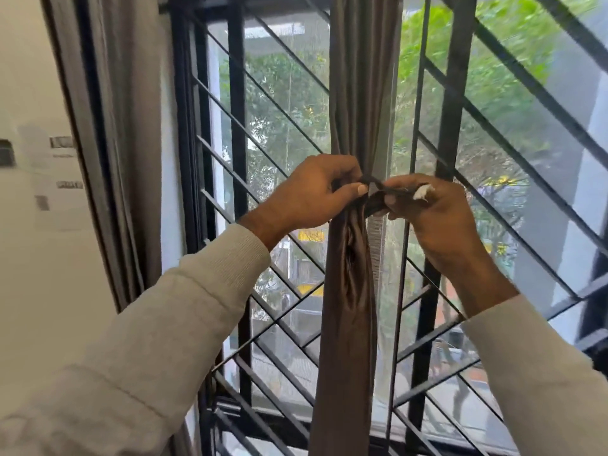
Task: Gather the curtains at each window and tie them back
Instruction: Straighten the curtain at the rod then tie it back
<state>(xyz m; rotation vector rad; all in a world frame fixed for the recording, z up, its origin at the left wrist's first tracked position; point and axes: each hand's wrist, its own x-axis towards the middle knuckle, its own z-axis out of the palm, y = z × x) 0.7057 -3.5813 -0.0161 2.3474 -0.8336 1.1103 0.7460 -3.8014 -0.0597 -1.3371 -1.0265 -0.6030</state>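
A brown curtain (348, 307) hangs gathered into a narrow bundle in the middle of the window. A dark tie-back strip (373, 185) wraps round it at hand height. My left hand (312, 195) pinches the strip's left end against the bundle. On the other side, my right hand (427, 212) grips the strip's right end, where a small white tag (422, 192) shows. A second grey-brown curtain (128, 159) hangs loose along the window's left edge.
Behind the curtain stands a black window frame with a diagonal metal grille (283, 133) and mesh; trees and a street lie outside. A white wall (29, 258) with papers stuck on it (59, 199) is at the left.
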